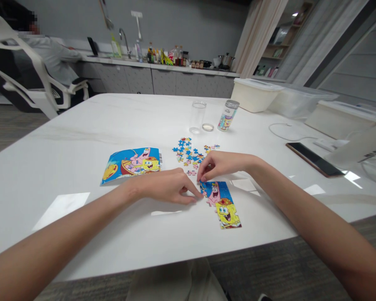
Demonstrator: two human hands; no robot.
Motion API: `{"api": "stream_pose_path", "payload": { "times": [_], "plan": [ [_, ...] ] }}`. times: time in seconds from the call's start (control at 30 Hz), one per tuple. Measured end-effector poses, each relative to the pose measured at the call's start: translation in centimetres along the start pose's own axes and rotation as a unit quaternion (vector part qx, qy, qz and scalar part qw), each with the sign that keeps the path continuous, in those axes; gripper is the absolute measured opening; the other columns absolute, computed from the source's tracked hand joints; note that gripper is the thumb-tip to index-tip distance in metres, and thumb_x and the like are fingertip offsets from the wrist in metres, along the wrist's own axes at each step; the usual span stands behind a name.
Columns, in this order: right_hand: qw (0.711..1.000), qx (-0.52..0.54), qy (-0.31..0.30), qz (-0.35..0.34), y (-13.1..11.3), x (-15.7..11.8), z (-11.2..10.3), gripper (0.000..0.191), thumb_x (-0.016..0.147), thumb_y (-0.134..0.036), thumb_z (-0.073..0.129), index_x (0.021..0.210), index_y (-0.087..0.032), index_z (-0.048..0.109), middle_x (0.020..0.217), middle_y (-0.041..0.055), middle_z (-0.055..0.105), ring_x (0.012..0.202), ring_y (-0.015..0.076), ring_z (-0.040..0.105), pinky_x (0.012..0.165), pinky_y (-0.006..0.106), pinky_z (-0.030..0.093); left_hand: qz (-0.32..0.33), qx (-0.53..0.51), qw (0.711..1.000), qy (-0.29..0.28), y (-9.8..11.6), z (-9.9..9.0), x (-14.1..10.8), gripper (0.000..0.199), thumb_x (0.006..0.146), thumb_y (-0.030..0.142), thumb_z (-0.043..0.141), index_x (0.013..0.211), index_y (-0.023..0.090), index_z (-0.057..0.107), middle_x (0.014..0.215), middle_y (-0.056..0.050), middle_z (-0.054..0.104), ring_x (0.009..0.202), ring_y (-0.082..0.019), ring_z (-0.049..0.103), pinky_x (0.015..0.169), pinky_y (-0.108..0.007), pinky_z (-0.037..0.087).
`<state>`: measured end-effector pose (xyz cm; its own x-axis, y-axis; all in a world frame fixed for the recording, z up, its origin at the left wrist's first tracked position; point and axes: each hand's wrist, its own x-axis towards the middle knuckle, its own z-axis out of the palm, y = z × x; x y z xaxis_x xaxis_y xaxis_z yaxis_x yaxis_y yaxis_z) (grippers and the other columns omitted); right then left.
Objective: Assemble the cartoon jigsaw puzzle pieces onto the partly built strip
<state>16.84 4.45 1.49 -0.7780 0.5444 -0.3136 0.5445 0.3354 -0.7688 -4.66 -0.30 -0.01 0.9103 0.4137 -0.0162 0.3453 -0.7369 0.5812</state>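
A partly joined jigsaw puzzle (227,207) lies flat before me, showing a pink starfish and a yellow sponge character on blue. My right hand (217,164) is closed in a pinch at its top left corner, on a small puzzle piece (201,182) mostly covered by the fingers. From the left, my left hand (175,186) rests by the puzzle, index finger stretched out to its left edge and the other fingers bent; nothing shows in its grasp. Loose puzzle pieces (184,146) are scattered just beyond my hands. A picture sheet (138,163) with the same characters lies behind my left forearm.
Farther back stand a clear jar (198,117), its lid (208,127) and a printed can (228,116). To the right are a phone (315,159), a white cable (288,131) and storage bins (257,95). A person (54,58) sits at the far left in a white-framed chair (37,67).
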Motion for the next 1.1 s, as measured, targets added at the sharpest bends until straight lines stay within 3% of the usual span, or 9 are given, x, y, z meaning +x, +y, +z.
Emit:
{"api": "stream_pose_path", "payload": {
  "times": [0.4,0.93,1.1],
  "plan": [
    [0.999,-0.023,-0.041,-0.002,0.2,0.13,-0.18,0.02,0.077,-0.028,0.068,0.091,-0.016,0.076,0.082,0.0031,0.074,0.071,0.0118,0.063,0.063,0.022,0.046,-0.005,0.0,1.0,-0.006,0.16,-0.1,0.01,0.03,0.083,0.015,0.058,0.108,0.021,0.075,0.05,0.007,0.049,0.045,-0.006,0.034,0.049,-0.017,0.031],
    [0.996,-0.083,-0.029,-0.004,-0.29,0.0,0.37,0.016,0.078,-0.024,0.065,0.089,-0.016,0.074,0.078,0.0021,0.07,0.066,0.0112,0.055,0.06,0.023,0.042,-0.019,0.012,1.0,-0.011,0.19,-0.2,0.03,0.029,0.085,0.018,0.057,0.107,0.022,0.075,0.047,0.006,0.047,0.045,-0.007,0.035,0.048,-0.018,0.03],
    [0.997,-0.078,-0.023,-0.013,-0.28,0.12,0.6,0.014,0.077,-0.023,0.066,0.087,-0.015,0.07,0.069,-0.0005,0.062,0.062,0.0106,0.051,0.057,0.023,0.04,-0.014,0.013,1.0,-0.009,0.25,-0.18,0.04,0.029,0.085,0.017,0.058,0.107,0.023,0.075,0.047,0.007,0.047,0.045,-0.007,0.035,0.048,-0.018,0.03]
  ]
}}
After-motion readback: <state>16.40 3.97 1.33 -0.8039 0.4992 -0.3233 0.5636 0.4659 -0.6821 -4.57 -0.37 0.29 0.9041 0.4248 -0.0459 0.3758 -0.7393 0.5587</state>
